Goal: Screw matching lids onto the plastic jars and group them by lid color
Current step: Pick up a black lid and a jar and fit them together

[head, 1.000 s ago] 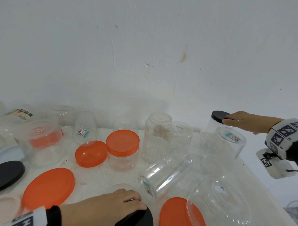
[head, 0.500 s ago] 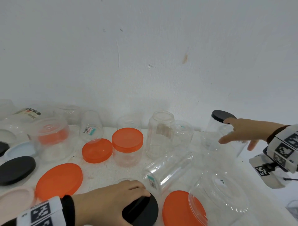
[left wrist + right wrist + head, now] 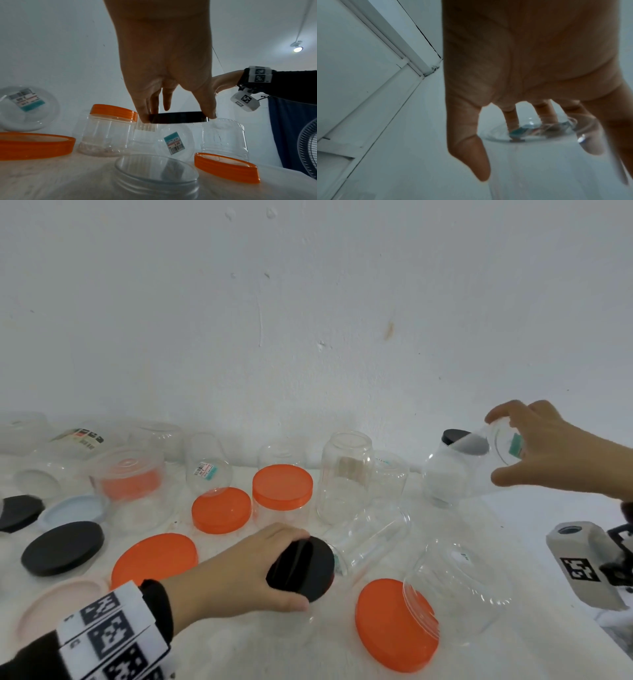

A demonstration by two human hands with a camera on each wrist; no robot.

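Observation:
My left hand (image 3: 291,570) grips a black lid (image 3: 308,566) by its rim, thumb on the near side and fingers on the far side. In the left wrist view the black lid (image 3: 178,117) hangs level above an open clear jar (image 3: 156,174). At the back right my right hand (image 3: 495,448) holds a clear jar (image 3: 507,440) lifted off the table and tilted, fingers over its labelled base (image 3: 530,131). Behind it stands a clear jar with a black lid (image 3: 455,436) on it.
An orange-lidded jar (image 3: 282,491) stands mid-table among several open clear jars, some upside down or on their sides (image 3: 373,537). Loose lids lie around: orange (image 3: 154,559), (image 3: 394,625), black (image 3: 63,547), light blue (image 3: 73,510), pink (image 3: 58,607). The table's right edge (image 3: 534,542) is close.
My right hand left the black-lidded jar, took hold of the clear jar beside it and raised it. My left hand lifted the black lid and moved it away from me.

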